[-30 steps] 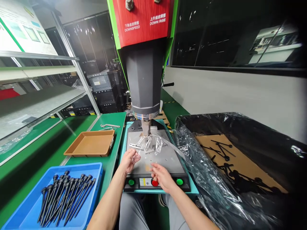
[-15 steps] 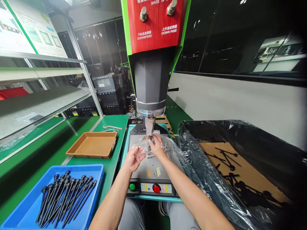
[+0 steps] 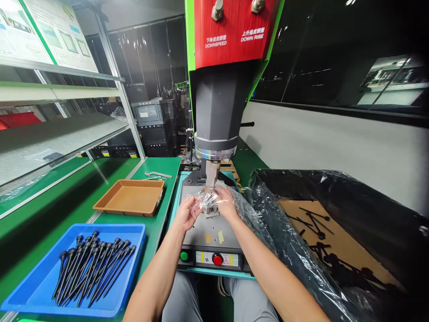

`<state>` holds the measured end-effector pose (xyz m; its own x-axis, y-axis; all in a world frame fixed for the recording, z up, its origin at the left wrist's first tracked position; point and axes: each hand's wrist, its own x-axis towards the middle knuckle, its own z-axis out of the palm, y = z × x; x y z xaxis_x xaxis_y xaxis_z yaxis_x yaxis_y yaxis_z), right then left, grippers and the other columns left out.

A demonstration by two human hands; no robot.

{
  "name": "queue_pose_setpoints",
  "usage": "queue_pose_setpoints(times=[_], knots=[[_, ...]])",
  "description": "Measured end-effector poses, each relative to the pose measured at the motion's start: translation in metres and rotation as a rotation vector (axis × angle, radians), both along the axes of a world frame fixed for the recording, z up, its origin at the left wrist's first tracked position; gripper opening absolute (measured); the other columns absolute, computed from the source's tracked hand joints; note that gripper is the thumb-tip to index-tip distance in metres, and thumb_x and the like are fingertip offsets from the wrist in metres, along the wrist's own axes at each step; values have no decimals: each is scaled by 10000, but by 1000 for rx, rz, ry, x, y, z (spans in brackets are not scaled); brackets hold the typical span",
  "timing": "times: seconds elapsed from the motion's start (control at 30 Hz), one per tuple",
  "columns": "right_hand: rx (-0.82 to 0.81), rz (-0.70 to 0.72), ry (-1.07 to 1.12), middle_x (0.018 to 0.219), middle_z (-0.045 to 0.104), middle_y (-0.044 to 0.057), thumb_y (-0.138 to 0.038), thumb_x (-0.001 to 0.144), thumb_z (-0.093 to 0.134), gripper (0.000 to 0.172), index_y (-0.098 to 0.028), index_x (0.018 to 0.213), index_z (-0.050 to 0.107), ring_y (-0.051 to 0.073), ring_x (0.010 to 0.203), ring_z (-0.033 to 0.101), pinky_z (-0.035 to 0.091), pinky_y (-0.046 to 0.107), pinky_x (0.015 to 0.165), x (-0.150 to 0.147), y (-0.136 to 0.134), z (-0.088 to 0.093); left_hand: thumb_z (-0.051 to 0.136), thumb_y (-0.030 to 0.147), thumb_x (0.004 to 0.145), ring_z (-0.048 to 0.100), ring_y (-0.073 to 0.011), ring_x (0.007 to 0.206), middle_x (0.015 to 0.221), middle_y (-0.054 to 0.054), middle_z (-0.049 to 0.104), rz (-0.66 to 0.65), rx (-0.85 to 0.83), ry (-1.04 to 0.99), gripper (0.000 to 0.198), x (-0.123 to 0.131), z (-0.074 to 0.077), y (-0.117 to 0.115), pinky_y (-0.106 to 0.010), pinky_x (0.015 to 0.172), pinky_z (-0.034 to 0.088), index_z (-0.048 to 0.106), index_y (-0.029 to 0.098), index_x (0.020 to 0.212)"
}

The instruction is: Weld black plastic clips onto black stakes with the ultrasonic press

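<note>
A sheet of clear plastic film (image 3: pixel 208 197) stretches between my two hands over the metal fixture (image 3: pixel 211 211), under the tip of the press horn (image 3: pixel 212 172). My left hand (image 3: pixel 186 213) pinches the film's left edge, thumb and fingers together. On the other side, my right hand (image 3: pixel 228 203) is closed with its fingertips at the film, beside the fixture. Whether a small dark part is also in those fingers is hidden. The film trails right toward the lined bin. Below, the machine's front carries a green button (image 3: pixel 184 256) and a red button (image 3: pixel 217 259).
At left, a blue tray (image 3: pixel 36 286) holds several black rod-like parts (image 3: pixel 90 268); a brown tray (image 3: pixel 129 197) and a wrench (image 3: pixel 158 174) lie behind it. On the right stands a plastic-lined bin (image 3: pixel 288 241) with cardboard and black rods. The press head (image 3: pixel 217 103) hangs overhead.
My right hand had a small dark part at its fingertips; now film covers that spot. The film has been drawn across the fixture between both hands. My view has shifted slightly left.
</note>
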<state>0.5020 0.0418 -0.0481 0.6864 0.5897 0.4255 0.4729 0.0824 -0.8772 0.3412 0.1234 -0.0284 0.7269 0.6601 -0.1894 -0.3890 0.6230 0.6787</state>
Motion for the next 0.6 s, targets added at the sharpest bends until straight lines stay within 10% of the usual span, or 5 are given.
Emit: queue_pose_setpoints(times=[0.4, 0.6], knots=[[-107, 262, 472, 634, 547, -10, -552, 695, 668, 468, -135, 907, 687, 120, 576, 459, 381, 263, 575, -61, -74, 1, 683, 285, 790, 679, -162, 741, 934, -82, 691, 90, 10, 267, 179, -13, -20, 4, -324, 745, 553, 617, 149, 887], [-70, 293, 585, 643, 519, -27, -543, 637, 734, 495, -134, 910, 681, 113, 603, 428, 351, 264, 600, -76, -91, 11, 652, 336, 815, 607, -163, 1042, 1109, -67, 637, 457, 114, 461, 282, -54, -31, -24, -279, 906, 465, 572, 202, 1051]])
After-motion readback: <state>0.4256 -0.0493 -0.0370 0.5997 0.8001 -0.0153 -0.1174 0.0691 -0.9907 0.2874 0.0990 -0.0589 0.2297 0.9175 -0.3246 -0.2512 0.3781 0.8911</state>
